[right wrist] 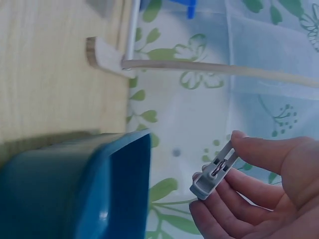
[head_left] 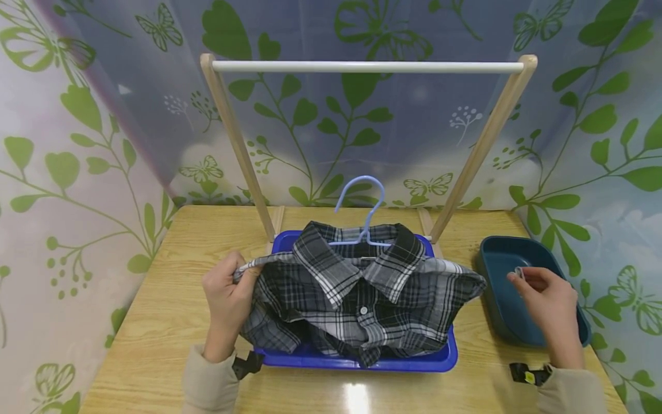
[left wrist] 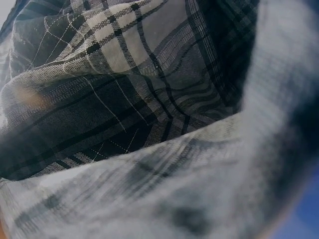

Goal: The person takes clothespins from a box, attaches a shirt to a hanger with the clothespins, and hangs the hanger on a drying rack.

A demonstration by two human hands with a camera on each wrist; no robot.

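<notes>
We see a black, grey and white plaid cotton shirt [head_left: 357,293] lying bunched in a shallow bright blue plastic tray [head_left: 445,359] at the middle of the light wooden table [head_left: 155,322]. A pale blue plastic hanger [head_left: 364,207] sits inside its collar, hook up and sticking out above the fabric. The left hand [head_left: 227,299] grips the shirt's shoulder edge on the left side, fingers curled round the cloth. The left wrist view is just folds of the plaid fabric [left wrist: 124,99], close and partly blurred.

The right hand [head_left: 550,302] is off to the right, well apart from the shirt, over a dark teal plastic bin [head_left: 496,259]. It pinches a small grey plastic clothespin [right wrist: 214,172] between thumb and fingertips [right wrist: 259,149]; in the right wrist view we see the peg's spring and the bin's rim [right wrist: 124,179] just beside it. We can't tell what, if anything, lies in the bin.

Behind the tray stands a drying rack with two slanted pale wooden legs [head_left: 238,144] and a white round crossbar [head_left: 367,66]. The rail is bare. Both wrists carry beige sleeves [head_left: 209,379] and black straps [head_left: 524,374]. A backdrop printed with green leaves and butterflies [head_left: 67,172] surrounds the table.
</notes>
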